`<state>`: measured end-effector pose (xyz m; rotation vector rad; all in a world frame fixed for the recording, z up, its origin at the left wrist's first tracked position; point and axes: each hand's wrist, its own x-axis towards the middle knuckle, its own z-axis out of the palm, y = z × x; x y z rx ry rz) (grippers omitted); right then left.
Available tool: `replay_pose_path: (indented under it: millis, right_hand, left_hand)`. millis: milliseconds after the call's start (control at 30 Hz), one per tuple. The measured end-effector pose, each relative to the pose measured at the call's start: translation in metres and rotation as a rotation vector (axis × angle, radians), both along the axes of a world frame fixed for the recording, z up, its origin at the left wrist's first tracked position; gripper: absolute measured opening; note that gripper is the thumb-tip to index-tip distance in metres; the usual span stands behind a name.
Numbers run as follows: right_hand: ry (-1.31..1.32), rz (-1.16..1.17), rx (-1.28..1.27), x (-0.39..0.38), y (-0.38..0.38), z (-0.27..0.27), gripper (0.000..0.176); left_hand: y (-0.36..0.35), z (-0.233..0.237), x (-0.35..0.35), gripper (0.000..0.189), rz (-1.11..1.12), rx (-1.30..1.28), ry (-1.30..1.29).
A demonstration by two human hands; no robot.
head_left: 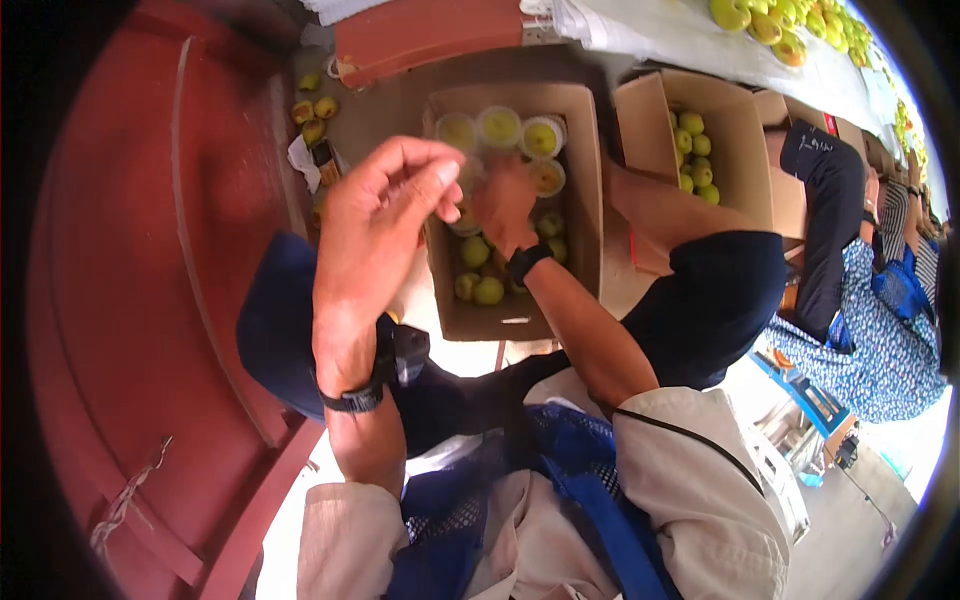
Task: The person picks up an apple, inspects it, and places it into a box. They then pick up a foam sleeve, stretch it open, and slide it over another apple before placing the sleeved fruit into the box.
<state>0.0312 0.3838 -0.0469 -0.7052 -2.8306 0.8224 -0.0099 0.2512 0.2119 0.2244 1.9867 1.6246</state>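
An open cardboard box (585, 180) holds yellow-green fruits (478, 252); several at its far end sit in white foam sleeves (500, 127). My right hand (505, 205), a black watch on its wrist, reaches down into the middle of the box and rests on the fruit; its fingers are hidden. My left hand (385, 220), also with a black watch, is raised over the box's left edge, back toward me. Its fingertips are bunched next to the right hand, touching a whitish sleeve (463, 212). Whether they pinch it is unclear.
A second box (650, 110) with fruit stands to the right. A co-worker's bare arm (665, 210) in a navy sleeve lies between the boxes. More people crouch at the right edge (880, 340). Red boards (130, 260) fill the left; loose fruit (312, 112) lies beyond.
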Motion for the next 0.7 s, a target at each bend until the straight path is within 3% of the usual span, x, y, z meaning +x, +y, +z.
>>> replay_pose_path:
  millis: [133, 200, 333, 400, 467, 533, 600, 667, 700]
  right_hand:
    - [0.029, 0.052, -0.287, 0.057, -0.027, -0.024, 0.021]
    - [-0.273, 0.111, -0.281, 0.077, -0.033, -0.024, 0.015]
    - [-0.182, 0.196, -0.262, 0.088, -0.03, -0.014, 0.023]
    - [-0.421, 0.258, -0.36, 0.085, -0.025, 0.002, 0.025]
    - [-0.4, 0.246, -0.325, 0.082, -0.023, 0.0, 0.025]
    - [-0.375, 0.229, -0.286, 0.071, -0.014, 0.014, 0.025]
    - [-0.309, 0.136, -0.398, 0.064, -0.007, 0.035, 0.027]
    - [-0.389, 0.21, -0.293, 0.051, 0.005, 0.052, 0.026]
    - [-0.268, 0.17, -0.353, 0.051, 0.009, 0.064, 0.024]
  left_hand:
    - [0.002, -0.008, -0.004, 0.017, -0.012, 0.04, 0.044]
    - [0.003, -0.007, -0.002, 0.017, -0.027, 0.067, 0.08]
    - [0.007, -0.002, -0.002, 0.019, 0.047, 0.107, 0.019]
    - [0.007, -0.003, 0.0, 0.019, 0.045, 0.122, 0.059]
    - [0.01, 0.003, 0.0, 0.018, 0.107, 0.15, -0.019]
    - [0.012, 0.0, 0.0, 0.021, 0.103, 0.098, 0.076]
    - [0.012, 0.001, 0.0, 0.019, 0.111, 0.144, 0.09]
    - [0.013, 0.0, 0.001, 0.018, 0.131, 0.152, 0.11]
    - [0.013, 0.0, 0.0, 0.017, 0.149, 0.151, 0.112]
